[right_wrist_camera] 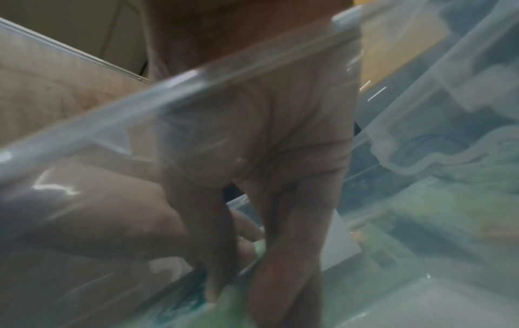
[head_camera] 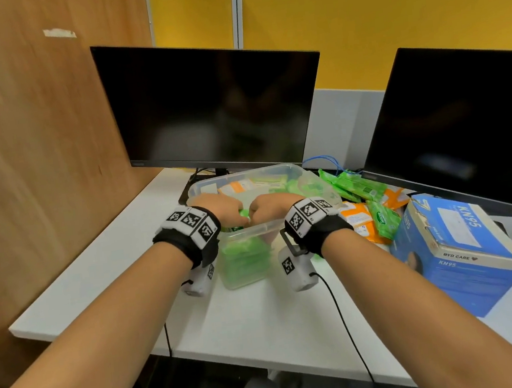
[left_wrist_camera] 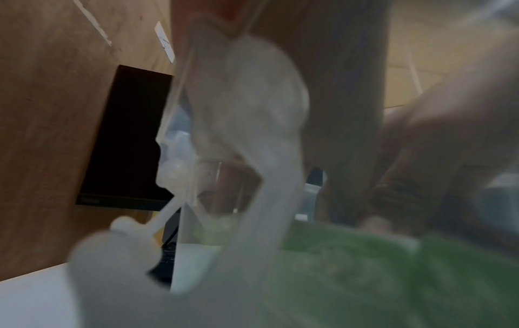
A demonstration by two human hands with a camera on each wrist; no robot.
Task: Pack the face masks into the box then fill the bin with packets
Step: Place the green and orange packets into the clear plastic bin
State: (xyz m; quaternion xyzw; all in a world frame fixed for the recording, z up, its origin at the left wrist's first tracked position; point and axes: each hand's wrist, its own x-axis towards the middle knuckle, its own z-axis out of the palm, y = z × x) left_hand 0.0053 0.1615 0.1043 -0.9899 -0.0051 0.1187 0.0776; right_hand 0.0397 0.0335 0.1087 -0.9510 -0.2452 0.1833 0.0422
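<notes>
A clear plastic bin (head_camera: 252,231) stands on the white desk in front of the left monitor, with green and orange packets inside. Both my hands reach down into its near end. My left hand (head_camera: 234,213) and right hand (head_camera: 258,212) meet over one green packet (head_camera: 244,216), fingers curled on it. In the right wrist view, seen through the bin wall (right_wrist_camera: 140,106), thumb and fingers of my right hand (right_wrist_camera: 238,288) pinch the green packet (right_wrist_camera: 234,310). The left wrist view is blurred, showing green packets (left_wrist_camera: 365,277) below. The blue KN95 mask box (head_camera: 456,248) lies shut at the right.
A loose pile of green packets (head_camera: 361,187) and orange packets (head_camera: 357,219) lies between the bin and the mask box. Two dark monitors (head_camera: 214,109) stand behind. A wooden partition (head_camera: 38,153) bounds the left. Wrist-camera cables hang over the desk's front edge (head_camera: 265,357).
</notes>
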